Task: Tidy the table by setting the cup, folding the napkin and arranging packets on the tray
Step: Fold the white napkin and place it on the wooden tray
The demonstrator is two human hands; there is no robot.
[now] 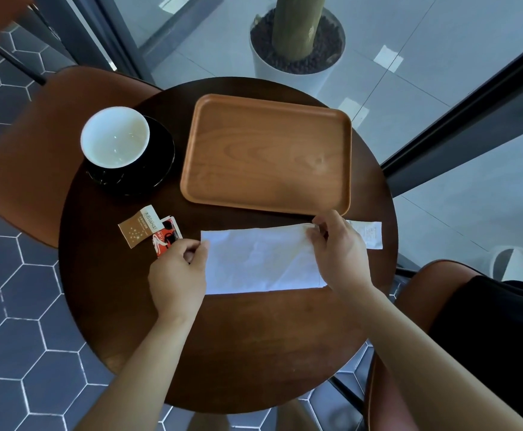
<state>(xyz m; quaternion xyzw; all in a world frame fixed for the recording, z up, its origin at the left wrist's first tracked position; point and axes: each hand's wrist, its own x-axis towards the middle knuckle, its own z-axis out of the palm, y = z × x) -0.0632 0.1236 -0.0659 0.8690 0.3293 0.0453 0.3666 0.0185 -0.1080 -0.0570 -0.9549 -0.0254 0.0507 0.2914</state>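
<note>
— Napkin (260,262) first: where does it lie?
— White, spread flat as a wide strip on the dark round worktop (222,337), across the middle, just on the near side of the tray (266,154).
— And the hands?
— The left hand (177,269) pinches the napkin's far left corner between thumb and curled fingers. The right hand (338,250) pinches the far right corner the same way.
— The tray?
— Wooden and rectangular, toward the far edge, right of centre.
— The cup?
— A white cup (115,136) stands on a black saucer (160,157) near the far left edge, beside the tray and apart from it.
— Packets?
— A brown packet (137,230) and a red packet (166,236) overlap toward the left edge, between the saucer and the left hand, and that hand covers part of the red one. A white packet (367,233) lies by the right edge, partly hidden behind the right hand, near the tray's near right corner.
</note>
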